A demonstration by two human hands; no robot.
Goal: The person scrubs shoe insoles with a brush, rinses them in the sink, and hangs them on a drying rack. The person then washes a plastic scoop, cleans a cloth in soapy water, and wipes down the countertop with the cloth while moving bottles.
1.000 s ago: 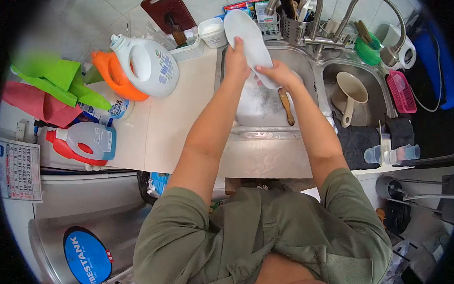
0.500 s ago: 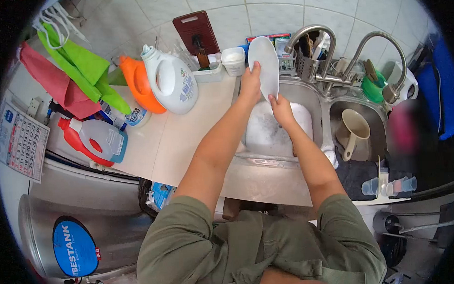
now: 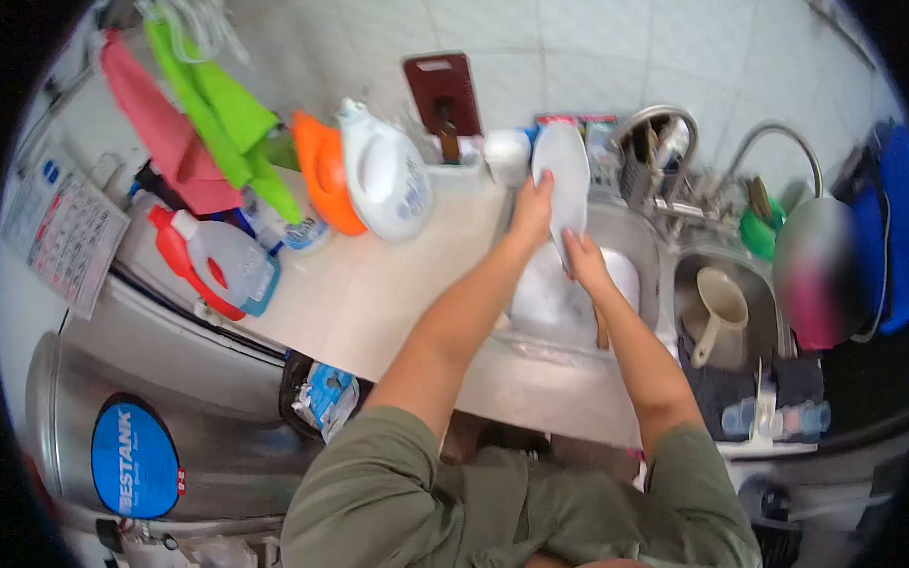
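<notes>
Both my hands hold a white plate (image 3: 565, 170), tilted steeply and seen almost edge-on, above the left sink basin (image 3: 649, 245). My left hand (image 3: 534, 211) grips its left edge, thumb on the face. Lower down, my right hand (image 3: 587, 263) pinches the bottom end. White suds (image 3: 547, 289) fill the basin under them. A narrow brown piece, partly hidden by my right forearm, shows at the basin's near side.
A beige dipper (image 3: 723, 300) lies in the right basin. Curved metal faucets (image 3: 678, 141) rise behind the sink. Left on the counter (image 3: 375, 297) stand a white jug (image 3: 391, 181), an orange bottle (image 3: 329, 178) and a red-capped bottle (image 3: 218, 262). Small cups (image 3: 750, 418) sit at front right.
The camera view has shifted, so the whole scene sits lower and mostly further right, with some blur. Both hands keep their hold on the plate above the suds.
</notes>
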